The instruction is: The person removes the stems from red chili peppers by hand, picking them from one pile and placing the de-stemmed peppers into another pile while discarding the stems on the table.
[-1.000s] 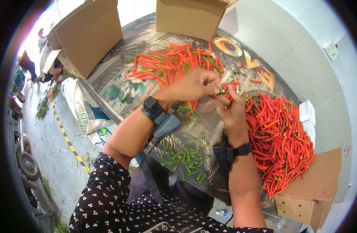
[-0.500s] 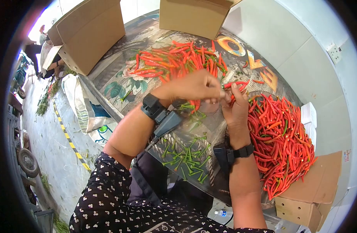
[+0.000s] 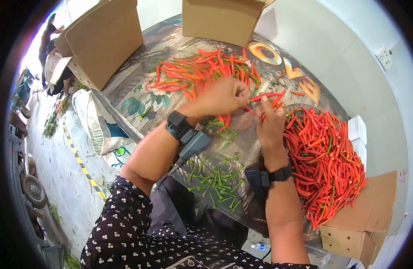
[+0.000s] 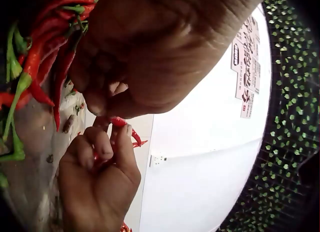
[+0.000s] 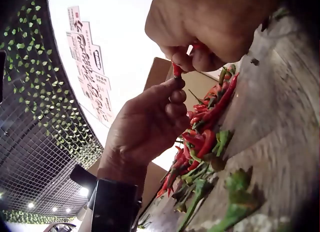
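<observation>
My right hand (image 3: 273,130) grips a few red chilli peppers (image 3: 268,95), their ends sticking out past the thumb. Just to its left, my left hand (image 3: 226,96) has thumb and fingers drawn together at the end of one chilli. The right wrist view shows this red end (image 5: 176,69) between the two hands, with the left fingertips pinching its darker tip. Behind the left hand lie red chillies with green stems (image 3: 211,65). Loose green stems (image 3: 220,181) are spread on the near table edge. A large heap of red chillies (image 3: 323,161) lies right of the right hand.
Two cardboard boxes stand at the back, one left (image 3: 103,45) and one centre (image 3: 220,22). Another carton (image 3: 350,237) sits low at the right, by the heap. White containers (image 3: 357,134) stand against the wall. A white sack (image 3: 92,121) lies left of the table.
The left hand met the right fingers at a green stem end, and has since drawn slightly left. That green end no longer shows; more red chilli shows above the right hand.
</observation>
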`<state>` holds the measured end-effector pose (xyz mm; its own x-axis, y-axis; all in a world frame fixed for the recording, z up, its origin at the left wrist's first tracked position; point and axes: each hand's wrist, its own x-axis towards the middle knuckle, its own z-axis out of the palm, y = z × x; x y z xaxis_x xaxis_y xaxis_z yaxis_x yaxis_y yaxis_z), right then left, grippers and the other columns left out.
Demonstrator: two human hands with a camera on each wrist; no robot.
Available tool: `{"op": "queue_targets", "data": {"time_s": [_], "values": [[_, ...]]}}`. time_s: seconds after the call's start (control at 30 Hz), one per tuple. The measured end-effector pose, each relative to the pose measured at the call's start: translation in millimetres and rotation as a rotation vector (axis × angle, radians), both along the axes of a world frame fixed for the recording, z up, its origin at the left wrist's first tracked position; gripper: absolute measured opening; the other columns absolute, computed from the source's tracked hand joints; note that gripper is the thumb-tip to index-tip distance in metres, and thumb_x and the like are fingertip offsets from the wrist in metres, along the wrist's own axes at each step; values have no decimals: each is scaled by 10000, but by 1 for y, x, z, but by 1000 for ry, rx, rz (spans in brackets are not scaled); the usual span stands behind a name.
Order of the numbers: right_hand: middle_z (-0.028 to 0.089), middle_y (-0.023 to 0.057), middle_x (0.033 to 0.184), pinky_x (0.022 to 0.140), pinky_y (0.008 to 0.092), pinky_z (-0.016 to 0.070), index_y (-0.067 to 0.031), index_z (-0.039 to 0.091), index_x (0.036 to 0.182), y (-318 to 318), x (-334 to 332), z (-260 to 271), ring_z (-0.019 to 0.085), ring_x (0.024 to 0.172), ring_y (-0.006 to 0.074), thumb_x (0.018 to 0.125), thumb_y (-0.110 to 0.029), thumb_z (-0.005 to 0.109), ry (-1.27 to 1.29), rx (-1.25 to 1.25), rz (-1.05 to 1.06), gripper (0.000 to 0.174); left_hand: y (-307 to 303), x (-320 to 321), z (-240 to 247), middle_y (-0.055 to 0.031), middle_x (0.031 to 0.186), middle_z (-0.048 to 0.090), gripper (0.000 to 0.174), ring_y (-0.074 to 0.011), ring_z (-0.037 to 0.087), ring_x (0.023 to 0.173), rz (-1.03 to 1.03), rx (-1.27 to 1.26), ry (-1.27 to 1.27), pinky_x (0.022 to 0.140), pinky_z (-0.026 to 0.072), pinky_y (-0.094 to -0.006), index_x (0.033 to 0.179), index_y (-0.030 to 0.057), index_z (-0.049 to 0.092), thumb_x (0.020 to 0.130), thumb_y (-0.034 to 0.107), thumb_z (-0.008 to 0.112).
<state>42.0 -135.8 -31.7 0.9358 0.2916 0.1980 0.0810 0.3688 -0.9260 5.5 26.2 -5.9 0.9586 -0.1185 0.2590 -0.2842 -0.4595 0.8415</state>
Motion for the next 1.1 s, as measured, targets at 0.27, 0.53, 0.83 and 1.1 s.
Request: {"op": "queue_targets", "data": {"time_s": [0.27, 0.53, 0.83, 1.1], "values": [[444, -33, 624, 423, 190, 312, -114, 470, 808, -1, 2, -3, 426, 516, 67, 877, -117, 541, 271, 218, 100, 99, 4, 3, -5, 37, 631, 541, 151, -34, 467, 600, -70, -71, -10, 532, 399, -225, 754, 22, 616, 820, 151, 574], [449, -19, 615, 419, 196, 315, -84, 476, 810, 2, -2, 0, 431, 500, 70, 862, -99, 554, 84, 46, -27, 94, -1, 2, -3, 17, 667, 589, 139, -48, 519, 631, -28, -47, 13, 563, 427, -227, 756, 16, 618, 805, 142, 589], [443, -30, 574, 403, 192, 273, -31, 548, 804, -2, 4, -4, 379, 450, 57, 870, -194, 557, 353, 239, 132, 176, 0, -5, 5, 14, 636, 573, 115, -47, 518, 581, -113, -209, 120, 513, 418, -208, 781, 18, 619, 822, 114, 569], [522, 31, 733, 436, 185, 309, -85, 505, 810, -7, 9, -4, 414, 514, 62, 889, -196, 525, 523, 339, 216, 138, 7, -3, 8, -46, 551, 535, 205, -79, 491, 516, -100, -27, -79, 493, 400, -260, 672, -3, 586, 755, 180, 619]]}}
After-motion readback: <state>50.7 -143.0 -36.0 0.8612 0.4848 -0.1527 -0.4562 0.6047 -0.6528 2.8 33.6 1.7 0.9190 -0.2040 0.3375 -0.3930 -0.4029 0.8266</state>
